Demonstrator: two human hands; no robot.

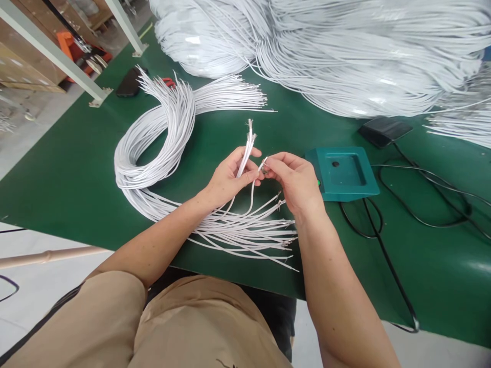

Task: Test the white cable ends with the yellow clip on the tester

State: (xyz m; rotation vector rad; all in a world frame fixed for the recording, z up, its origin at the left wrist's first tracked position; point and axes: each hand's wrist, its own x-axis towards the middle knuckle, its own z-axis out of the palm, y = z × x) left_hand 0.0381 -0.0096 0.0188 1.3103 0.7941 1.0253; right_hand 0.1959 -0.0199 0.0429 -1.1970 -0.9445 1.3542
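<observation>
The left hand (235,175) is closed on a small bunch of white cables (244,156), which stands up tilted between thumb and fingers, with the frayed ends pointing away from the body. The right hand (298,180) is just beside it, and its thumb and forefinger are pressed together on the tip of a single white cable (252,197); this cable bends down from the fingertips to the table. The left thumb tip is also near this cable, but whether it presses on it, I cannot tell. Below the hands, many loose cable ends (253,235) lie spread like a fan on the green table (69,163), and the left forearm passes over a part of them. They belong to a thick coil of white cables (176,133), which lies left of the hands, with its other ends pointing to the right behind them. Farther back there is a large heap of white cables (364,61), shiny in some places. Right of the right hand stands a teal device (347,174) with a shallow recess on top, and near it lie a black flat object (384,132) and black cords (391,260).
</observation>
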